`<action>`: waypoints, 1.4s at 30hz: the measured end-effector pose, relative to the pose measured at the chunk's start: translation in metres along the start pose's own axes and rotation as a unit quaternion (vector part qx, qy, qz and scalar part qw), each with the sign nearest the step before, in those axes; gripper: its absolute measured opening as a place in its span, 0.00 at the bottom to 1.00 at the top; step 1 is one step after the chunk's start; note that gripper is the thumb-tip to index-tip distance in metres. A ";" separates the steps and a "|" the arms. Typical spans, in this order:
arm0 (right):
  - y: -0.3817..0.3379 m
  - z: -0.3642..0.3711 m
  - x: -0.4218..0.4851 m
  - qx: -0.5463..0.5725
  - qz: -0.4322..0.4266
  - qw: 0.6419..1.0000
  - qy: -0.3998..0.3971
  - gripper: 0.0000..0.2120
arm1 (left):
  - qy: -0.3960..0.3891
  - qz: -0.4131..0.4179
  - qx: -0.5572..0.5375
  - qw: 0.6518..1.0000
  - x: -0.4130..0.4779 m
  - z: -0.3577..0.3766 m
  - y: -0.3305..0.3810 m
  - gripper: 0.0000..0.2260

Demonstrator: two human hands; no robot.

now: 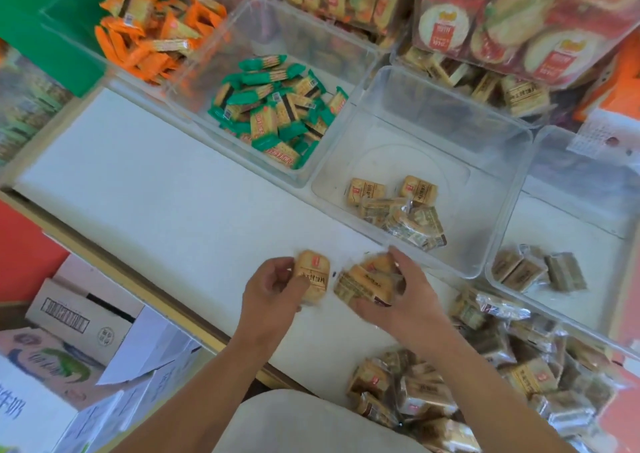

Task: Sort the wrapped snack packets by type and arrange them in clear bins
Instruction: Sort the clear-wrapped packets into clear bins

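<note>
My left hand grips one tan wrapped snack packet above the white counter. My right hand holds two or three similar tan packets just in front of a clear bin. That bin has several tan packets lying near its front. To its right a second clear bin contains a few darker brown packets. A loose pile of mixed tan and brown packets lies on the counter by my right forearm.
A clear bin at the back holds green packets; another to its left holds orange packets. Large bags of snacks are stacked behind. Cardboard boxes stand below the counter's left edge.
</note>
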State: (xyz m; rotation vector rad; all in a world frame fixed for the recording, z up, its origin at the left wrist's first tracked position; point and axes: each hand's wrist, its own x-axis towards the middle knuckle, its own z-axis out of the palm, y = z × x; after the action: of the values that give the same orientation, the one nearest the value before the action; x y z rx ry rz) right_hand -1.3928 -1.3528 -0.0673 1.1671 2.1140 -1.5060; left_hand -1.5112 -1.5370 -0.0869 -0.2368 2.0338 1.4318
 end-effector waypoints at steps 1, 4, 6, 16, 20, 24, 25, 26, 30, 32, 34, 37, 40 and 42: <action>-0.015 -0.013 -0.007 0.014 -0.006 1.000 0.016 0.40 | 0.005 0.025 -0.015 1.000 -0.003 0.004 0.020 0.11; -0.046 -0.054 -0.027 0.028 -0.039 0.999 0.017 0.37 | -0.003 0.104 -0.048 0.993 -0.005 0.027 0.077 0.08; -0.059 -0.079 -0.032 0.030 -0.052 0.998 0.037 0.37 | -0.015 0.139 -0.051 0.989 0.004 0.046 0.105 0.08; -0.045 -0.116 0.071 -0.170 0.015 0.971 0.166 0.34 | -0.109 0.205 0.336 0.913 0.078 0.117 0.121 0.17; -0.037 -0.113 0.076 -0.230 0.020 0.965 0.126 0.39 | -0.095 0.277 0.318 0.902 0.058 0.098 0.106 0.14; -0.035 -0.118 0.034 -0.244 -0.028 0.956 0.161 0.31 | -0.079 0.288 0.271 0.915 0.017 0.074 0.078 0.07; -0.033 -0.114 0.016 -0.224 -0.041 0.957 0.182 0.28 | -0.097 0.245 0.257 0.930 0.007 0.071 0.067 0.06; -0.029 -0.109 -0.003 -0.200 -0.056 0.957 0.200 0.25 | -0.125 0.201 0.247 0.939 -0.001 0.068 0.054 0.06; 0.002 -0.068 -0.064 -0.089 -0.055 0.982 0.158 0.17 | -0.231 0.096 0.295 0.922 -0.026 0.065 -0.007 0.07; 0.030 -0.046 -0.084 -0.044 -0.033 0.989 0.135 0.13 | -0.257 0.071 0.327 0.907 -0.039 0.063 -0.034 0.08; 0.063 -0.029 -0.100 -0.025 -0.024 0.991 0.133 0.09 | -0.259 0.060 0.336 0.904 -0.054 0.060 -0.056 0.09; 0.104 -0.016 -0.116 -0.035 -0.062 0.980 0.185 0.10 | -0.239 0.069 0.355 0.901 -0.073 0.055 -0.079 0.10; 0.129 -0.015 -0.123 -0.118 -0.104 0.955 0.253 0.16 | -0.217 0.078 0.370 0.900 -0.086 0.052 -0.095 0.18; 0.138 -0.016 -0.123 -0.171 -0.113 0.947 0.248 0.23 | -0.220 0.085 0.388 0.891 -0.092 0.052 -0.103 0.29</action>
State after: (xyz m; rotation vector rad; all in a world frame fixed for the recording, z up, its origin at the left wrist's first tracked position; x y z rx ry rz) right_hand -1.2085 -1.3763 -0.0716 1.3012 2.7823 -0.9169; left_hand -1.3691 -1.5498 -0.1242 0.5671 2.0785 0.5747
